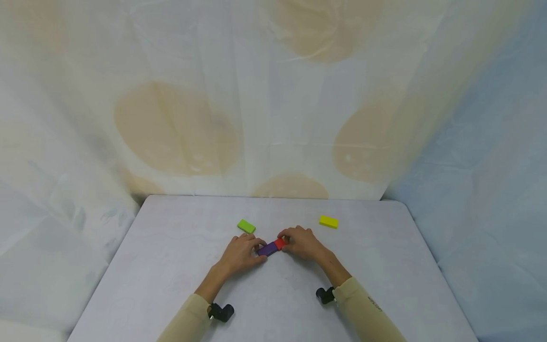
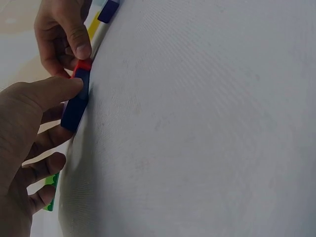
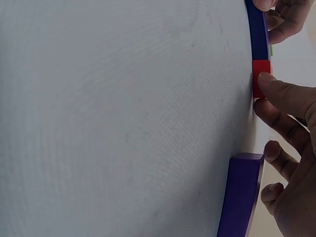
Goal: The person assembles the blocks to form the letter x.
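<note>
On the white table (image 1: 171,266) a purple block (image 1: 268,248) and a red block (image 1: 279,243) lie end to end, touching. My left hand (image 1: 258,247) pinches the purple block (image 2: 75,104), thumb on its near side. My right hand (image 1: 285,241) pinches the red block (image 3: 260,79) between thumb and forefinger. In the right wrist view the first purple block (image 3: 256,34) continues above the red one, and a second purple block (image 3: 240,192) lies flat just beside my right hand (image 3: 264,94). In the head view that hand hides this second block.
A green block (image 1: 246,226) lies beyond my left hand. A yellow block (image 1: 328,222) lies beyond my right hand, to its right. Patterned cloth hangs behind the table and on both sides.
</note>
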